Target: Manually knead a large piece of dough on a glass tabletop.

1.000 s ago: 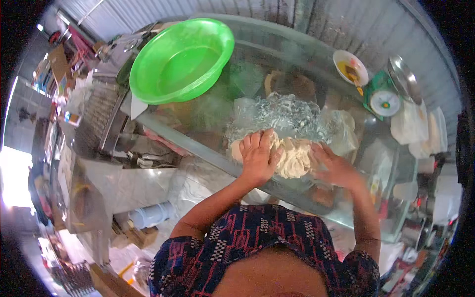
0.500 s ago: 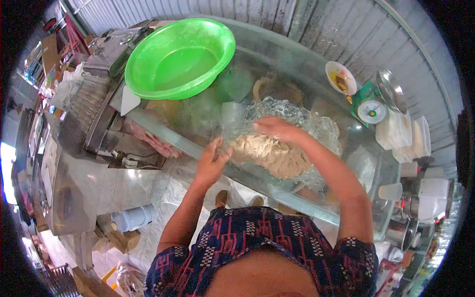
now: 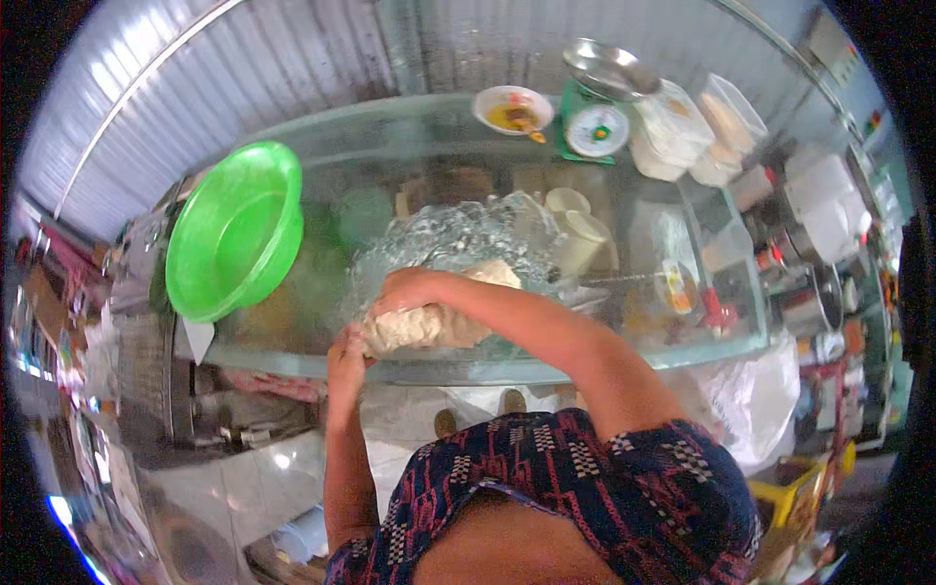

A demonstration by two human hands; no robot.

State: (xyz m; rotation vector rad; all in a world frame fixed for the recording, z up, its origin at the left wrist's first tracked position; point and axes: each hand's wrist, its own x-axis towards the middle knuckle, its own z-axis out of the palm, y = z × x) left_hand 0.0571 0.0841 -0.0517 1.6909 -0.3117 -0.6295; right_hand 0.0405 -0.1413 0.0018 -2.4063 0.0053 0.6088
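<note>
A pale, lumpy slab of dough [image 3: 439, 328] lies on the glass tabletop near its front edge. My right hand [image 3: 408, 291] is on its upper left part, fingers curled over and pressed into it. At the dough's left end, my left hand [image 3: 347, 363] grips the edge, with its fingertips partly hidden against the dough. Wet, floury smears [image 3: 468, 229] cover the glass behind the dough.
A big green basin [image 3: 234, 234] stands at the left, with a white scraper-like piece [image 3: 198, 339] beside it. Along the back are a bowl with yellow liquid [image 3: 512, 112], a green dial scale [image 3: 595, 127] and plastic tubs [image 3: 671, 132].
The view has turned, so the table lies more level. My right hand has come down from above the dough onto it, and my left hand has closed on its left end.
</note>
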